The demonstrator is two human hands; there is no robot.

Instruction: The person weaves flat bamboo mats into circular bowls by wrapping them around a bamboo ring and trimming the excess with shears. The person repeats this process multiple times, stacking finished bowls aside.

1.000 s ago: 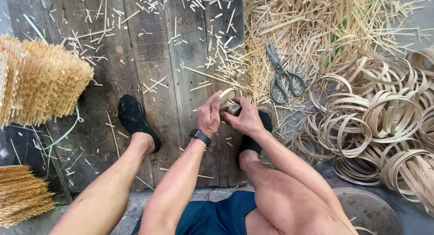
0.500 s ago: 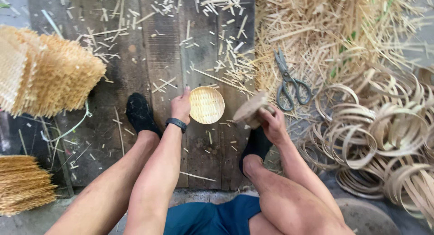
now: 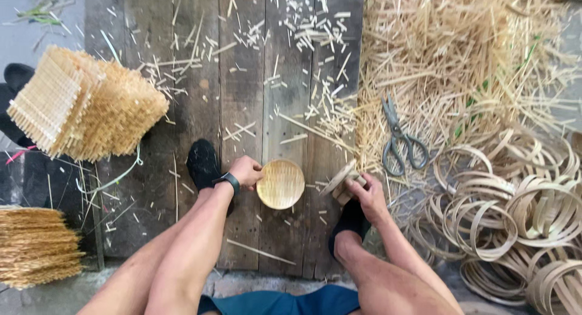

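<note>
A small round woven bamboo dish [image 3: 281, 183] lies on the dark wooden boards [image 3: 242, 78] between my feet. My left hand [image 3: 246, 171], with a black watch on its wrist, holds the dish's left rim. My right hand [image 3: 366, 194] grips a round wooden block [image 3: 340, 180], tilted, just to the right of the dish and apart from it. My feet in black shoes [image 3: 203, 162] rest on the boards on either side.
Grey scissors [image 3: 399, 140] lie on a heap of bamboo slivers [image 3: 461, 54] at the right. Bent bamboo hoops [image 3: 515, 212] pile up at the lower right. Stacks of square woven mats [image 3: 85, 106] stand at the left, another stack [image 3: 36, 245] at the lower left.
My hands were together on the dish and block a second ago. They have parted: the left set the dish flat on the boards, the right carried the block off to the right.
</note>
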